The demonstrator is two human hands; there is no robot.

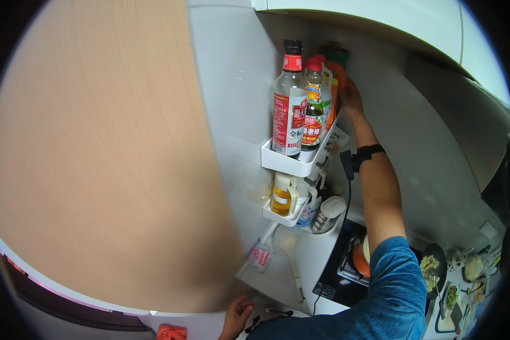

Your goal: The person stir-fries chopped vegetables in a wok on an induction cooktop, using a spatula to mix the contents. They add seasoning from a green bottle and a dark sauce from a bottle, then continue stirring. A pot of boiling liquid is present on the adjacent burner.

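My right hand [352, 98] reaches up to the far end of the upper white rack [289, 163]. It grips an orange container with a green top [336, 72], blurred and partly hidden behind bottles. In front of it in the rack stand a tall glass bottle with a black cap [290, 114] and a dark soy sauce bottle with a red cap [312, 123]. A white jug with a red cap [326, 95] is partly covered behind them. My left hand [238, 314] hangs low near the counter's edge, fingers loosely curled and apart, with nothing in it.
The lower rack holds an oil jug [281, 197]; a lidded container [329, 212] stands beside it. Below lie a ladle or spoon [293, 259] and a plastic packet [261, 257]. An orange pot [360, 259] sits on the gas stove [338, 280]. Food fills a dark pan [430, 267]. White cabinets [365, 21] overhang.
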